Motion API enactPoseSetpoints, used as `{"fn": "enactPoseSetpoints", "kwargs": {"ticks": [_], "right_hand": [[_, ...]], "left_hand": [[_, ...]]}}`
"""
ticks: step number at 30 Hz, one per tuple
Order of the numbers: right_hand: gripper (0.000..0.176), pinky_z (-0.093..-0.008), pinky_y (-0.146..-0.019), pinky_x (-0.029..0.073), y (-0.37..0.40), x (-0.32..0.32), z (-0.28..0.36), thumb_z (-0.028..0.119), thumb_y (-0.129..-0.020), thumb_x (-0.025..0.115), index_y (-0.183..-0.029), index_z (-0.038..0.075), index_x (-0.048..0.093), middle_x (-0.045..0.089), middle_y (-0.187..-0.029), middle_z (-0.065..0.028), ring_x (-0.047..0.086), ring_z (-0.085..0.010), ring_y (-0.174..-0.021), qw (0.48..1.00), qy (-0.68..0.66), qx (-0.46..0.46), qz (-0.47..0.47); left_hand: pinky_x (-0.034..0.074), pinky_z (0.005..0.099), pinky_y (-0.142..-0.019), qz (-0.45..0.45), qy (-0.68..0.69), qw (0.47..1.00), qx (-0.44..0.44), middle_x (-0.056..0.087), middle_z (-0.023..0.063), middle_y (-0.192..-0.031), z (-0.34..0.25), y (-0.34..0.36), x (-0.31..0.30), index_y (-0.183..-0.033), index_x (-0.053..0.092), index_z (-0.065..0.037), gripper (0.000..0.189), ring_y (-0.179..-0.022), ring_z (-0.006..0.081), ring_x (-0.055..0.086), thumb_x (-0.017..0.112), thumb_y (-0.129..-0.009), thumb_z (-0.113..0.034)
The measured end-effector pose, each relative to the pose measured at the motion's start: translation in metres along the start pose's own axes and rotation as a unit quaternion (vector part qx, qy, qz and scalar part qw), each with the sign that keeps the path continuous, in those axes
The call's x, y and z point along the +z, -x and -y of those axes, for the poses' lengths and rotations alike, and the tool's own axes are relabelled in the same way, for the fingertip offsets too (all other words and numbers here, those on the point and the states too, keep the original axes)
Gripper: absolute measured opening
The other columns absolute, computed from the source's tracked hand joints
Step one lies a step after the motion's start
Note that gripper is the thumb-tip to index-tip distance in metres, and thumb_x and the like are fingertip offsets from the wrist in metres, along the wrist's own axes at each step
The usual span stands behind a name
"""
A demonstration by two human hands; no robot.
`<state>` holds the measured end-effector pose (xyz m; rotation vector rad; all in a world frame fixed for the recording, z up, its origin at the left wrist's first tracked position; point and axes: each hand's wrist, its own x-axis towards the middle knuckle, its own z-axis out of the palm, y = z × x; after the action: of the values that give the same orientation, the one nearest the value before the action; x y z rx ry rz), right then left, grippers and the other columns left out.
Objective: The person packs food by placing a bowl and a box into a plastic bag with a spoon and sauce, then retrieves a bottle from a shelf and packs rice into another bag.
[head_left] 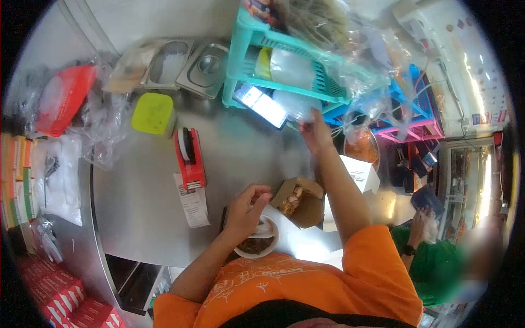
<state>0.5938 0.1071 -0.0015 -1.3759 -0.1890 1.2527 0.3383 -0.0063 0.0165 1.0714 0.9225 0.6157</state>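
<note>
On the steel counter near my body stands a white bowl (257, 246) with brown food and something pale inside. My left hand (249, 212) is over the bowl's upper edge, its fingers curled together; what they hold, if anything, is hidden. An open brown carton (298, 202) with food in it sits just right of that hand. My right hand (316, 132) reaches to the teal rack's lower level, its fingers at clear plastic lids or bags (298, 105). A lit phone (263, 106) leans at the rack's left side, near this hand.
A red tape dispenser (190, 158) and a receipt (192, 203) lie on the counter (131, 202). Behind are a green-lidded box (152, 113), metal pans (205, 68) and the teal rack (232, 71). At right, a white box (361, 172), an orange-food bowl (362, 148) and a co-worker in green (435, 268).
</note>
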Motion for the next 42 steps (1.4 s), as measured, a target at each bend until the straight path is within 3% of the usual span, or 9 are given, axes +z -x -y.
{"fn": "enactPoseSetpoints", "kwargs": {"ticks": [10, 17, 20, 23, 26, 33, 35, 37, 42], "right_hand": [[0.039, -0.0216, -0.052, 0.045, 0.152, -0.013, 0.008, 0.034, -0.088, 0.046, -0.111, 0.003, 0.044, 0.056, -0.086, -0.0053, 0.054, -0.0117, -0.062, 0.987, -0.028, 0.034, 0.152], [0.04, -0.0239, -0.06, 0.047, 0.234, -0.005, 0.005, 0.033, -0.091, 0.041, -0.117, 0.002, 0.044, 0.057, -0.102, -0.0087, 0.058, -0.0161, -0.077, 0.937, -0.082, 0.027, 0.34], [0.037, -0.0285, -0.075, 0.047, 0.27, 0.003, 0.009, 0.026, -0.089, 0.047, -0.118, 0.004, 0.044, 0.052, -0.115, -0.0123, 0.056, -0.0211, -0.093, 0.956, 0.082, -0.131, 0.248], [0.041, -0.0326, -0.086, 0.043, 0.307, 0.007, 0.018, 0.019, -0.081, 0.059, -0.117, 0.005, 0.044, 0.046, -0.123, -0.0162, 0.052, -0.0264, -0.104, 0.807, 0.347, -0.426, 0.217], [0.041, -0.0333, -0.084, 0.044, 0.333, 0.019, 0.013, 0.014, -0.069, 0.071, -0.101, 0.003, 0.047, 0.048, -0.121, -0.0179, 0.054, -0.0291, -0.102, 0.76, 0.371, -0.46, 0.272], [0.037, -0.0269, -0.073, 0.048, 0.328, 0.021, -0.005, 0.008, -0.071, 0.069, -0.099, 0.002, 0.046, 0.056, -0.105, -0.0111, 0.058, -0.0172, -0.087, 0.794, 0.296, -0.421, 0.324], [0.029, -0.0259, -0.072, 0.046, 0.324, 0.031, 0.0, 0.005, -0.074, 0.066, -0.095, 0.003, 0.047, 0.055, -0.095, -0.006, 0.054, -0.0111, -0.086, 0.907, 0.061, -0.251, 0.334], [0.022, -0.0257, -0.075, 0.045, 0.319, 0.037, 0.002, 0.003, -0.077, 0.063, -0.093, 0.004, 0.047, 0.054, -0.093, -0.0034, 0.052, -0.0097, -0.086, 0.901, 0.048, -0.261, 0.343], [0.022, -0.0255, -0.077, 0.041, 0.335, 0.055, 0.004, 0.01, -0.08, 0.06, -0.097, 0.004, 0.048, 0.051, -0.111, -0.0087, 0.05, -0.0132, -0.093, 0.871, 0.06, -0.302, 0.383]], "left_hand": [[0.042, 0.0294, -0.085, -0.014, 0.096, 0.99, 0.099, 0.057, 0.0102, -0.1, -0.064, 0.023, 0.023, -0.113, 0.048, 0.001, 0.031, -0.095, 0.0162, 0.054, 0.047, -0.09, -0.019], [0.04, 0.0234, -0.077, -0.014, 0.112, 0.959, 0.259, 0.052, 0.0038, -0.09, -0.115, 0.084, 0.024, -0.093, 0.047, -0.001, 0.01, -0.084, 0.0086, 0.049, 0.051, -0.088, -0.008], [0.039, 0.022, -0.075, -0.011, 0.087, 0.955, 0.283, 0.051, 0.0024, -0.087, -0.121, 0.111, 0.02, -0.09, 0.046, -0.002, 0.007, -0.082, 0.0076, 0.048, 0.051, -0.087, -0.007], [0.039, 0.0214, -0.072, -0.02, 0.049, 0.956, 0.289, 0.051, 0.0021, -0.083, -0.117, 0.131, 0.021, -0.088, 0.046, -0.002, 0.006, -0.08, 0.0077, 0.048, 0.051, -0.086, -0.005], [0.04, 0.0221, -0.068, -0.052, -0.071, 0.946, 0.311, 0.051, 0.0032, -0.077, -0.11, 0.151, 0.021, -0.083, 0.048, -0.001, 0.005, -0.075, 0.0092, 0.049, 0.052, -0.083, -0.003], [0.042, 0.0293, -0.066, -0.105, -0.307, 0.852, 0.411, 0.053, 0.0083, -0.077, -0.111, 0.183, 0.012, -0.084, 0.055, -0.003, 0.015, -0.07, 0.0225, 0.053, 0.063, -0.073, -0.006], [0.043, 0.0307, -0.066, -0.121, -0.363, 0.814, 0.437, 0.054, 0.0088, -0.08, -0.119, 0.191, 0.015, -0.085, 0.056, -0.003, 0.017, -0.071, 0.0244, 0.053, 0.065, -0.072, -0.008], [0.043, 0.0321, -0.065, -0.192, -0.47, 0.733, 0.453, 0.055, 0.0091, -0.084, -0.122, 0.196, 0.018, -0.086, 0.056, -0.005, 0.021, -0.072, 0.0249, 0.054, 0.068, -0.069, -0.009], [0.044, 0.0294, -0.065, -0.19, -0.395, 0.751, 0.494, 0.054, 0.0103, -0.086, -0.127, 0.192, 0.012, -0.087, 0.055, -0.003, 0.021, -0.073, 0.0239, 0.054, 0.067, -0.069, -0.002]]}}
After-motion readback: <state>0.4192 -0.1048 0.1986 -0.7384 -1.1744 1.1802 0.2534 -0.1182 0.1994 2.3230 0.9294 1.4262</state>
